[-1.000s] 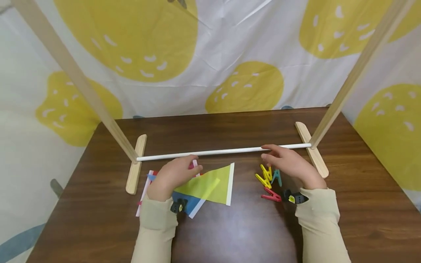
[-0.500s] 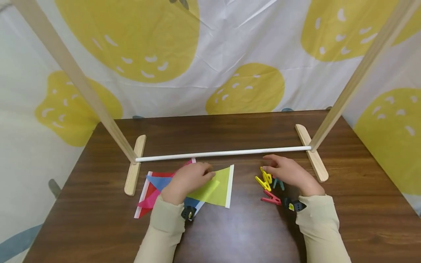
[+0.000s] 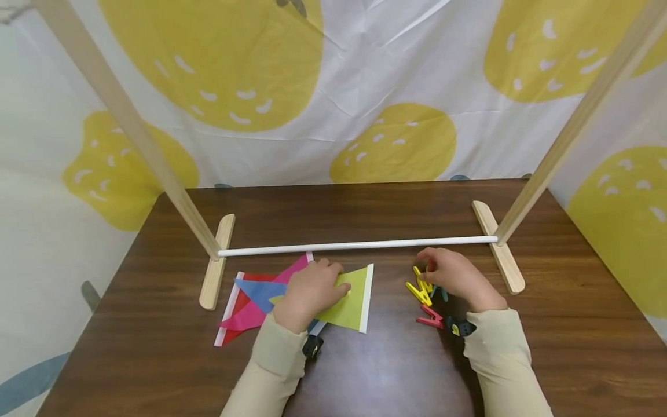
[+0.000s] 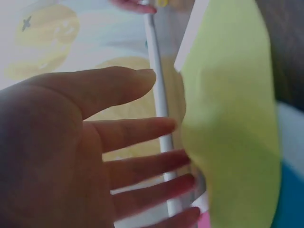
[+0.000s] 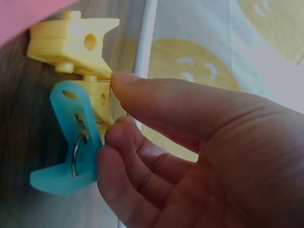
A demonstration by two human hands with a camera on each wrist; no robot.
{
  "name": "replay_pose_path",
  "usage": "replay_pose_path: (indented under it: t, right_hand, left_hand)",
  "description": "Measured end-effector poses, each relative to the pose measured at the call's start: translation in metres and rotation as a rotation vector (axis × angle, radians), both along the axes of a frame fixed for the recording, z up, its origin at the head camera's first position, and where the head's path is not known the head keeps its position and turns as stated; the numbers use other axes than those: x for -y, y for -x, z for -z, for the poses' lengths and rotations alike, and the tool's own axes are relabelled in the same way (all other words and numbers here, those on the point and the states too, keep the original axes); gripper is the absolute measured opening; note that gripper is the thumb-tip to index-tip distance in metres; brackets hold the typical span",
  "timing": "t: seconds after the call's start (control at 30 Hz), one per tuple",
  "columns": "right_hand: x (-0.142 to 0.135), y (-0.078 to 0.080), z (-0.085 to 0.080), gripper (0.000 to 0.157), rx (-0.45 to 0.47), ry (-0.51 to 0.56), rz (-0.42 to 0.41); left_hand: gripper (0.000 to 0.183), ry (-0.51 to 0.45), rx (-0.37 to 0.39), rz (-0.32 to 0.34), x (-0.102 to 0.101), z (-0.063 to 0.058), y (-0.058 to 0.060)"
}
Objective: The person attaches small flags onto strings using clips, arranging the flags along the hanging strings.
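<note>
Nearer the left edge of the brown wooden desk [image 3: 365, 370], the triangular yellow-green cloth-like pennant [image 3: 350, 310] lies topmost, probably why the left hand [image 3: 308, 294] holds its grip apart over it; nearer the right, the right hand [image 3: 455, 281] curls at a yellow plastic peg [image 5: 96, 104], clamped or not I cannot tell

– Look at that lane of bare bench [image 3: 385, 359] between the flags [image 3: 260, 292] and the clothespins [image 3: 423, 297]!
– Plenty of room, but behind it the white rod [image 3: 365, 245] cuts straight across, wooden posts [image 3: 578, 116] standing at both ends!
</note>
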State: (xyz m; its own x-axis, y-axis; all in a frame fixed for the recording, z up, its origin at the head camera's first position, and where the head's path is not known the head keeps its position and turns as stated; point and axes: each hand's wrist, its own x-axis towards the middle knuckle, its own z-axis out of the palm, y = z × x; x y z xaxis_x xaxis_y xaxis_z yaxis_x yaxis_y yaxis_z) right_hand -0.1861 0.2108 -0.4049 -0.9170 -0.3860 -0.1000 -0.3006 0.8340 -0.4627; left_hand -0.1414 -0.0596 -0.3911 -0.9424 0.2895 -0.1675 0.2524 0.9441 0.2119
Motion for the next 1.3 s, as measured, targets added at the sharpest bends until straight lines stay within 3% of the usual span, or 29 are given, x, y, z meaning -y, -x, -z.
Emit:
replay_pose_path:
  t: [0.1, 0.2, 0.27, 0.5, 0.7, 0.87, 1.03, 1.3]
  right_hand:
    - [0.001, -0.001, 0.000, 0.031, -0.013, -0.009, 0.010]
    - [0.003, 0.001, -0.001, 0.032, -0.027, -0.005, 0.034]
    - [0.002, 0.001, -0.001, 0.034, -0.037, 0.000, 0.058]
    - [-0.015, -0.003, -0.003, 0.042, 0.008, -0.052, 0.103]
    - [-0.031, -0.005, -0.005, 0.043, 0.064, -0.085, 0.119]
    - [-0.032, -0.003, -0.004, 0.044, 0.073, -0.080, 0.112]
    - [-0.032, -0.003, -0.004, 0.042, 0.074, -0.091, 0.116]
    - [-0.030, -0.004, -0.003, 0.044, 0.109, -0.073, 0.096]
  left_hand:
    - [0.047, -0.003, -0.036, 0.084, -0.011, 0.005, -0.002]
    - [0.048, 0.000, -0.023, 0.171, -0.023, 0.009, -0.006]
    - [0.049, 0.018, -0.009, 0.193, -0.030, 0.012, -0.009]
    - [0.057, 0.076, -0.063, 0.110, -0.041, 0.017, -0.013]
    - [0.062, 0.053, -0.091, 0.163, -0.048, 0.018, -0.006]
    - [0.064, 0.042, -0.133, 0.163, -0.046, 0.019, -0.001]
    - [0.053, -0.010, -0.199, 0.184, -0.045, 0.022, 0.003]
    - [0.041, -0.109, -0.218, 0.164, -0.035, 0.024, 0.009]
